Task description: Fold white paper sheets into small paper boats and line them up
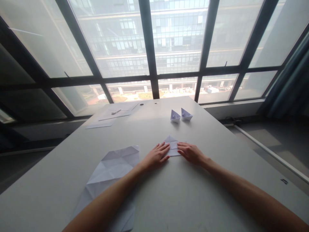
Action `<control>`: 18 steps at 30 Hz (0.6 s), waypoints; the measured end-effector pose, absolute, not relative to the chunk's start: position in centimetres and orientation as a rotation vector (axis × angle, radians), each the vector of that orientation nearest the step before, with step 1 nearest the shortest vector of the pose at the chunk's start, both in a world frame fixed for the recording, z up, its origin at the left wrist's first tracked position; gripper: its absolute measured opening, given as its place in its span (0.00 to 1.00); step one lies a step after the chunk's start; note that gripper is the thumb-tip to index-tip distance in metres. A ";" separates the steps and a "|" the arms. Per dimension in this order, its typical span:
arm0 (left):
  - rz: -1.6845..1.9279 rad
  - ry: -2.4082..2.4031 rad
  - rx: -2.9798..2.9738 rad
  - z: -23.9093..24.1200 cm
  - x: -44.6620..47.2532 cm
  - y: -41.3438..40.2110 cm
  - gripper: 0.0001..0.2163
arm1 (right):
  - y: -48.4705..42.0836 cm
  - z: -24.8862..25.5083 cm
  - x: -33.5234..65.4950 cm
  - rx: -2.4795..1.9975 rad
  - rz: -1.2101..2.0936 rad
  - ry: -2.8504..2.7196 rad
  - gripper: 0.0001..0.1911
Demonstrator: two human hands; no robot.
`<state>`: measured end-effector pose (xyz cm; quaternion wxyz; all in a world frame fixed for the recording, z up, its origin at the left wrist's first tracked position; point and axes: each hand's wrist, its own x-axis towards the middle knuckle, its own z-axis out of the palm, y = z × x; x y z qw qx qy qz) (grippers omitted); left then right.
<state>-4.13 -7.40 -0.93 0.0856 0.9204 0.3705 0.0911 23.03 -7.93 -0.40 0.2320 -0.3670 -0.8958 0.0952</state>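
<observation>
White folded paper in a pointed triangular shape lies flat on the grey surface before us, our left hand and right hand pressing its lower corners with flattened, slightly spread fingers, while two small white paper boats stand farther back.

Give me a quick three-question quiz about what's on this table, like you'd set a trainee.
1. True or false: both hands press on the folded paper triangle.
2. How many finished paper boats stand farther back on the table?
3. The creased, unfolded sheet lies beside which forearm: A) left, B) right?

Key:
1. True: the left hand and right hand lie flat on it.
2. Two.
3. A.
</observation>
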 end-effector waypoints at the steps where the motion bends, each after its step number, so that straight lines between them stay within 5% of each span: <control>1: 0.274 1.103 2.745 -1.0 -4.1 -7.4 0.27 | -7.9 -0.5 23.0 -1.015 0.259 -2.458 0.17; 18: 0.251 1.078 2.743 -0.1 -3.9 -7.9 0.25 | -7.6 -0.9 23.0 -0.833 0.350 -2.573 0.25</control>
